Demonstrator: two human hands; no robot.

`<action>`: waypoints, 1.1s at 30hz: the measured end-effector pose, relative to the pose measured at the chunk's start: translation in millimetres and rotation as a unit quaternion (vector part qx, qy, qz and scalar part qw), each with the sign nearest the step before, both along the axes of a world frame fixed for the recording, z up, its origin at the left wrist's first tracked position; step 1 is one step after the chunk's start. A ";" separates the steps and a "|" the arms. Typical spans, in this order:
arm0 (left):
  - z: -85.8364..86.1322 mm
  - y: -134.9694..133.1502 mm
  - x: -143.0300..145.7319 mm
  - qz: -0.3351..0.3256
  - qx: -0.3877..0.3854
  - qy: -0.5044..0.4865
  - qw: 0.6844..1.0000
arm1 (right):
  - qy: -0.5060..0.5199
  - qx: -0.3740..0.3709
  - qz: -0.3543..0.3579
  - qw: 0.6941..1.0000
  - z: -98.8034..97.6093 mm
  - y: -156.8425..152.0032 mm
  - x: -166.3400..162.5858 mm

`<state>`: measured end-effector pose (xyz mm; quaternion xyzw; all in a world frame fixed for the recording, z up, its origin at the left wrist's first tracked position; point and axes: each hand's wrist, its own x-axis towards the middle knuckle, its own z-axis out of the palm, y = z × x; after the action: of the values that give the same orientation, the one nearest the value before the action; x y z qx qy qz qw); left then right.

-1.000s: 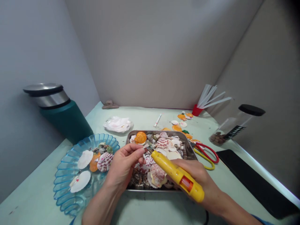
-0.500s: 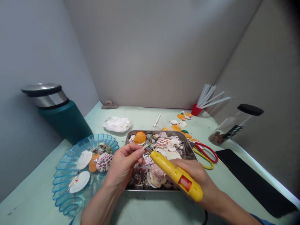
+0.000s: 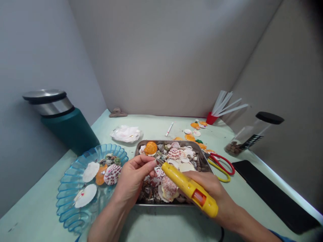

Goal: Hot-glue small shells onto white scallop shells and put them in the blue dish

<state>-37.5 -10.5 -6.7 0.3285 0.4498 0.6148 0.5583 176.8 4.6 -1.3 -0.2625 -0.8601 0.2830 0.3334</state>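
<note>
My right hand (image 3: 205,183) is wrapped round a yellow hot glue gun (image 3: 190,190), whose nozzle points up and left. My left hand (image 3: 137,171) pinches thumb and forefinger together just beside the nozzle tip. Whatever lies in that pinch is too small and too covered to name. Below both hands stands a metal tray (image 3: 174,205) full of seashells, among them an orange scallop shell (image 3: 151,148) and a pinkish-white scallop shell (image 3: 169,188). Part of the tray is hidden behind my hands.
At left are a blue scalloped plate (image 3: 63,198) bearing shells and a teal bottle (image 3: 73,131). Behind the tray lie a white packet (image 3: 126,133) and a marker (image 3: 169,129). Scissors (image 3: 224,166), a red cup (image 3: 211,118) of glue sticks, a jar (image 3: 236,146) and a black slab (image 3: 272,195) occupy the right.
My left fingertips have turned very slightly, and the small pale bit that showed at them is now less visible. The glue gun has stayed almost still.
</note>
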 end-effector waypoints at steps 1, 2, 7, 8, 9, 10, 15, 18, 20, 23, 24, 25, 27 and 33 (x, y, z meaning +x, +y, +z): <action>-0.4 0.0 -0.2 -0.003 0.001 0.001 1.000 | -0.002 -0.005 -0.009 1.000 -0.2 -0.1 -0.1; -0.6 -0.1 -0.4 -0.003 -0.001 0.003 1.000 | -0.004 -0.011 -0.021 1.000 -0.7 -0.3 0.1; -0.3 -1.6 -0.9 -0.005 -0.001 0.010 1.000 | -0.014 -0.024 -0.028 0.999 -2.5 -1.4 2.5; -0.2 -1.7 -0.9 -0.006 0.000 0.009 1.000 | -0.012 -0.021 -0.019 1.000 -2.5 -1.5 2.6; 0.0 -1.6 -0.9 -0.007 0.000 0.009 1.000 | -0.012 -0.021 -0.014 1.000 -2.4 -1.6 2.5; 0.2 -1.5 -0.8 -0.008 0.000 0.009 1.000 | -0.011 -0.022 -0.017 1.000 -2.4 -1.5 2.3; 0.7 -0.6 0.0 -0.008 0.001 0.012 1.000 | -0.015 -0.031 -0.044 0.998 -2.1 -1.1 1.8; -0.1 -0.3 0.3 -0.008 -0.001 0.008 1.000 | -0.006 -0.019 -0.015 1.000 -0.8 -1.4 2.3; -0.8 -0.3 0.1 -0.005 0.002 0.007 1.000 | -0.002 -0.013 -0.011 1.000 -0.2 -1.6 2.2; -0.7 -0.6 -0.6 -0.003 0.003 0.001 1.000 | -0.003 -0.023 -0.040 0.999 -0.6 -1.4 1.4; -0.2 -0.8 -0.7 -0.003 0.002 -0.002 1.000 | -0.004 -0.026 -0.047 0.999 -0.9 -1.2 1.2; 0.4 -0.9 -0.7 -0.003 0.001 -0.006 1.000 | -0.005 -0.027 -0.050 0.998 -1.1 -1.0 1.2; 1.5 -1.1 -0.5 -0.003 -0.002 -0.014 1.000 | -0.006 -0.022 -0.041 0.999 -1.3 -0.9 1.4; 0.6 -1.1 -0.2 -0.008 -0.005 -0.024 1.000 | 0.003 -0.003 -0.021 1.000 -1.3 -2.0 2.7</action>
<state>-37.6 -11.7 -6.1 0.3143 0.4365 0.6163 0.5752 179.5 2.6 -2.5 -0.2809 -0.8526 0.2789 0.3412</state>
